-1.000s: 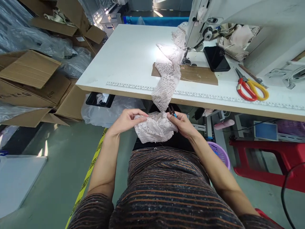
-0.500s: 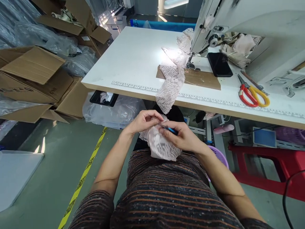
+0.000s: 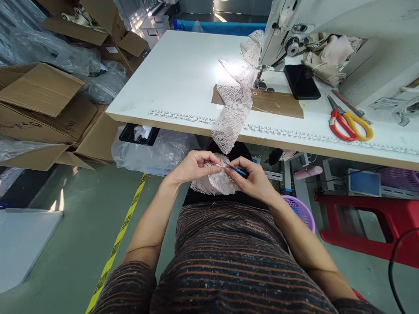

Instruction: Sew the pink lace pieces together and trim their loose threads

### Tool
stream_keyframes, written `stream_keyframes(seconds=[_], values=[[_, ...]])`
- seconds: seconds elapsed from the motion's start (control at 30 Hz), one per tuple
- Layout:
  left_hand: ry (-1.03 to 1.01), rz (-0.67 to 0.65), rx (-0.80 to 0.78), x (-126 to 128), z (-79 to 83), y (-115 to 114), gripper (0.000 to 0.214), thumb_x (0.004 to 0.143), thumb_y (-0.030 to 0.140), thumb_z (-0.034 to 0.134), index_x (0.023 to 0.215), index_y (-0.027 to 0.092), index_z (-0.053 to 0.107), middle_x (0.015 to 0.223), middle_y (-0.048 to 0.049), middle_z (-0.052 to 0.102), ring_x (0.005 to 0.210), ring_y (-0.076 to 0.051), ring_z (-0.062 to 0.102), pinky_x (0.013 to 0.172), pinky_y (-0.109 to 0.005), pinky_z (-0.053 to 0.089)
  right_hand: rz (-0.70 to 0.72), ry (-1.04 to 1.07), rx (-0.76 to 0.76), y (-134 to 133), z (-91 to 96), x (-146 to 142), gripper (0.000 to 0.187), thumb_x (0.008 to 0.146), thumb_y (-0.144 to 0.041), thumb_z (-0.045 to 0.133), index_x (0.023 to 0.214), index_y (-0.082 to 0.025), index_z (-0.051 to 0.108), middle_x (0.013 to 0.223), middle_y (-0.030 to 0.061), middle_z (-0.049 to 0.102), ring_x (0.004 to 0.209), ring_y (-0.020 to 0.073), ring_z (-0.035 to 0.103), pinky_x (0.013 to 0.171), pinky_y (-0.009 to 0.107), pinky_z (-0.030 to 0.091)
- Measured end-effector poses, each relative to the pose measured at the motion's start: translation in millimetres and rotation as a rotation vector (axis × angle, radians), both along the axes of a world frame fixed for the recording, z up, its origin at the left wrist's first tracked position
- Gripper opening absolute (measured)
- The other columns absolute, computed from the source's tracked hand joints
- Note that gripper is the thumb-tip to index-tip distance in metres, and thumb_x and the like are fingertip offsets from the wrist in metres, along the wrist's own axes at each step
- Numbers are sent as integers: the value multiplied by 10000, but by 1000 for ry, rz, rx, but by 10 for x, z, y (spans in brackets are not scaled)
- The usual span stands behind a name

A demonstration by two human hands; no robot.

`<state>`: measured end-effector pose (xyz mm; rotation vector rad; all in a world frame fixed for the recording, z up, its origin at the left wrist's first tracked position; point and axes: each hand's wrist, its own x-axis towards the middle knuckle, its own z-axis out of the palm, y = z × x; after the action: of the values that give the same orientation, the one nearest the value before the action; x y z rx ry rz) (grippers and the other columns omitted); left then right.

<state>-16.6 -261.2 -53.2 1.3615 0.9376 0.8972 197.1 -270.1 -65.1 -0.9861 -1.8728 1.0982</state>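
A long strip of pale pink lace point(image 3: 233, 114) runs from the sewing machine point(image 3: 310, 17) over the table's front edge and down into my lap. My left hand point(image 3: 191, 167) pinches the lace bunched in my lap. My right hand point(image 3: 253, 183) is closed on a small blue-handled thread snips point(image 3: 238, 171), whose tip touches the lace edge right beside my left fingers. Both hands meet just below the table's edge, above my striped garment.
On the white table point(image 3: 183, 74) lie a brown card sheet point(image 3: 278, 104), a black phone point(image 3: 301, 81) and red and yellow scissors point(image 3: 350, 123). Cardboard boxes point(image 3: 42, 109) and plastic bags crowd the left. A purple basket point(image 3: 303, 210) and a red stool point(image 3: 369, 226) stand at right.
My hands have drawn together from holding the lace spread apart. The bundle of lace is gathered smaller, and the snips now point at its edge beside my left fingers.
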Motion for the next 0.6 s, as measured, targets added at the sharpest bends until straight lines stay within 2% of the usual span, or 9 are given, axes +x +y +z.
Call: stream_keyframes(seconds=[0.13, 0.2, 0.3, 0.4, 0.47, 0.6], values=[[15, 2, 0, -16, -1, 19, 350, 678, 408, 889, 738, 132, 682, 704, -15, 667, 619, -83, 589, 574, -189, 479, 16, 98, 72, 82, -64, 4, 179, 856, -365, 730, 811, -196, 688, 1009, 91, 677, 937, 201, 619, 783, 315, 492], [20, -1, 7, -26, -6, 31, 352, 669, 407, 897, 729, 136, 680, 707, -20, 671, 631, -94, 604, 585, -200, 496, 60, 152, 35, 123, -87, -9, 198, 834, -371, 751, 774, -192, 691, 1081, 109, 679, 994, 217, 624, 820, 339, 497], [0, -10, 34, -49, -5, 50, 346, 659, 407, 905, 713, 142, 689, 742, -41, 691, 683, -122, 642, 625, -228, 534, 112, 196, -110, 150, -107, -38, 260, 826, -417, 749, 748, -178, 681, 860, 55, 692, 768, 160, 603, 707, 298, 481], [10, 6, 68, -69, 10, 63, 336, 660, 405, 904, 696, 143, 698, 782, -55, 702, 691, -125, 641, 618, -233, 540, 3, 203, -186, 127, -99, -80, 329, 795, -469, 766, 703, -169, 667, 647, -9, 598, 585, 106, 472, 561, 255, 393], [14, 25, 74, -76, 23, 63, 321, 672, 393, 897, 704, 142, 700, 796, -53, 704, 679, -114, 632, 608, -225, 531, -86, 214, -201, 100, -79, -112, 358, 777, -485, 773, 663, -168, 652, 604, -21, 566, 551, 93, 430, 522, 248, 352], [47, 57, 70, -80, 58, 54, 302, 709, 380, 872, 717, 139, 690, 807, -53, 712, 667, -104, 625, 603, -215, 519, -195, 241, -203, 58, -33, -169, 359, 751, -473, 782, 629, -173, 625, 599, -15, 571, 546, 92, 433, 505, 242, 341]])
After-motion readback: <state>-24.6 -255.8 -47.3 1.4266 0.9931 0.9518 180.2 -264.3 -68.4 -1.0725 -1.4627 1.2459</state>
